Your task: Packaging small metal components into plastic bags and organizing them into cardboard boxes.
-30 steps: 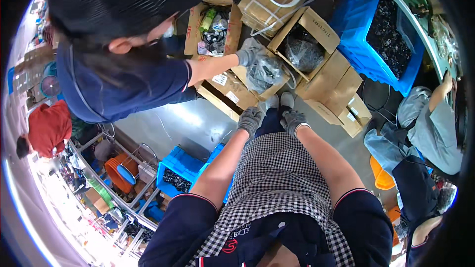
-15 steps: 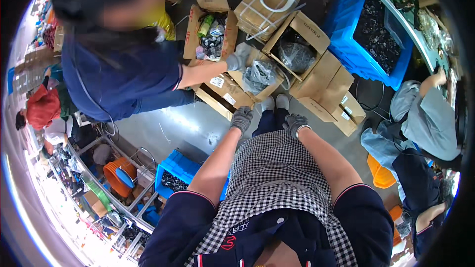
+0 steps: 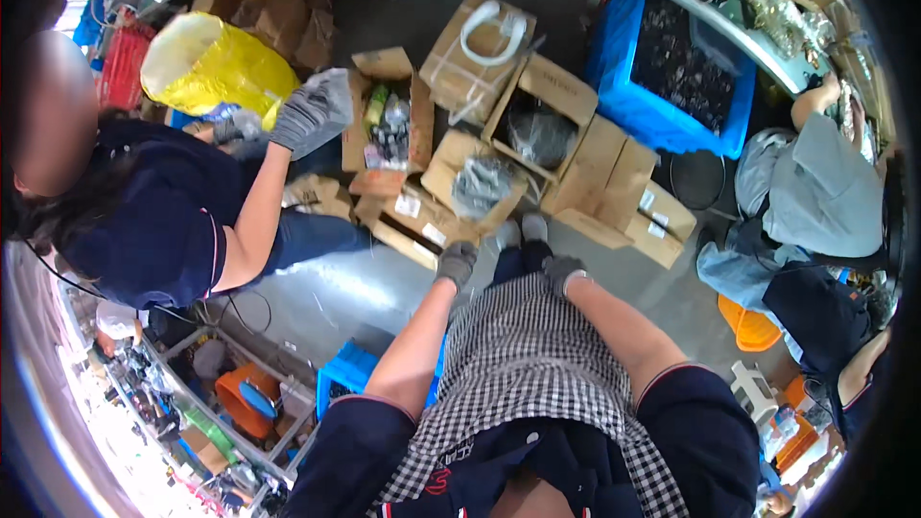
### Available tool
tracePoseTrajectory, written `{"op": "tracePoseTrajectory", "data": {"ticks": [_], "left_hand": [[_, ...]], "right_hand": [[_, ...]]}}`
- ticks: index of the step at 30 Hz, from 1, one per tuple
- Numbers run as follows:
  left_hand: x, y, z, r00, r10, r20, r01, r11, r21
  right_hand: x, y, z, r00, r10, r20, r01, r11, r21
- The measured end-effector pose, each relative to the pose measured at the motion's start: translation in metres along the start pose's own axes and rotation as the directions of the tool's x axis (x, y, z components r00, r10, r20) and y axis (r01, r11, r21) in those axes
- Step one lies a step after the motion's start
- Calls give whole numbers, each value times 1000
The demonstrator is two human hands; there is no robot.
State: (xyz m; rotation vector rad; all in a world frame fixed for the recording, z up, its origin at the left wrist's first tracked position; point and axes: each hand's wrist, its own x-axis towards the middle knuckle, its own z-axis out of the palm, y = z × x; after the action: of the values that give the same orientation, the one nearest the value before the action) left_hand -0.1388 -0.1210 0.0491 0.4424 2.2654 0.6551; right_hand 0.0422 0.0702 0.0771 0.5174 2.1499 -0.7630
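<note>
Hanging near a box [image 3: 422,218] and apron [image 3: 537,345], the gloved left hand [image 3: 458,264] and right hand [image 3: 559,274] were blurred, their closure unclear.

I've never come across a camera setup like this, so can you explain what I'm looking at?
There's no robot here. A person wears a wide fisheye camera on the head, looking down, so straight edges bend near the rim. The gray-gloved left hand and right hand near the middle are theirs; I see nothing held in either. Beyond them are open cardboard boxes on the floor, two with plastic bags in them, and a blue crate of small dark pieces. At left, a co-worker has a gloved hand beside a yellow bag.
</note>
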Motion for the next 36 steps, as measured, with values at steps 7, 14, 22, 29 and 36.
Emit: {"op": "tracePoseTrajectory", "data": {"ticks": [7, 14, 22, 29, 36], "left_hand": [[7, 21, -26, 990, 113, 88, -122, 987, 100], [31, 33, -50, 995, 95, 10, -92, 987, -131], [28, 16, -61, 994, 111, 14, -111, 994, -14], [9, 3, -63, 992, 99, 79, -110, 981, 158], [6, -7, -67, 997, 60, 45, -65, 992, 105]], "right_hand": [[-21, 3, -21, 997, 31, 68, -29, 999, -33], [-29, 9, -62, 996, 71, -58, -74, 996, -40], [-22, 2, -66, 996, 22, -91, -23, 1000, -11], [-22, 5, -53, 994, 23, -106, -18, 999, 49], [-42, 0, -76, 990, 36, -133, -29, 998, 53]]}}
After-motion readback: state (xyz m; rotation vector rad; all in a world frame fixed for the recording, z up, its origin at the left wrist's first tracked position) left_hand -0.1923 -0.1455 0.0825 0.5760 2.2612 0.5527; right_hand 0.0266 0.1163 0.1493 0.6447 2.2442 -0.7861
